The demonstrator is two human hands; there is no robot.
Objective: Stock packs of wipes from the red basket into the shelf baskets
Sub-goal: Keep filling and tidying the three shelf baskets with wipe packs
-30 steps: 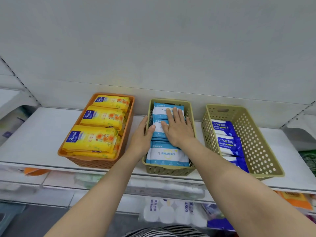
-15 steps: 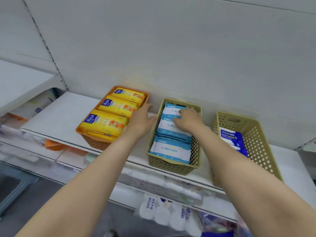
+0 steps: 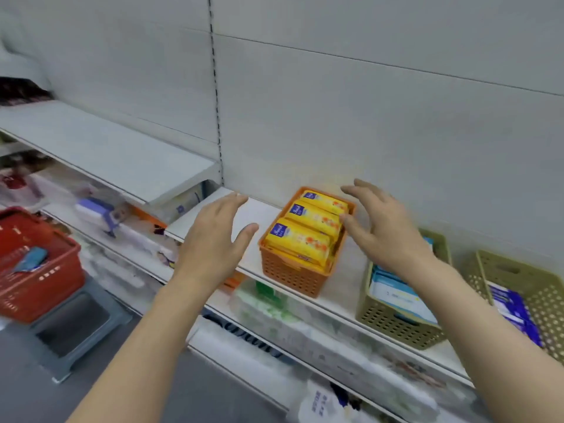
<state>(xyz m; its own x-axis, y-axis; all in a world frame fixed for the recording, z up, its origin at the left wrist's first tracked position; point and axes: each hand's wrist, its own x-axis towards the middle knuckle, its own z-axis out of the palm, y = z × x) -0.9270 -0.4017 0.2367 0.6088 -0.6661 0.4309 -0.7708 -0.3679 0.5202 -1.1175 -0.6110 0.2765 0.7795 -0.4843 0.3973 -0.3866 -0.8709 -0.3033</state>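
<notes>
While both forearms reach up from six o'clock, the left hand (image 3: 210, 236) and right hand (image 3: 381, 227) hover apart, fingers spread, gripping nothing. Between them sits the orange basket (image 3: 293, 276) of yellow packs (image 3: 300, 244) on the shelf (image 3: 262, 215). At three o'clock, two tan baskets (image 3: 393, 323) hold blue packs (image 3: 399, 296). The red basket (image 3: 36, 270) rests at nine o'clock.

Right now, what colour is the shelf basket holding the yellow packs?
Orange basket, seen best in the head view.
</notes>
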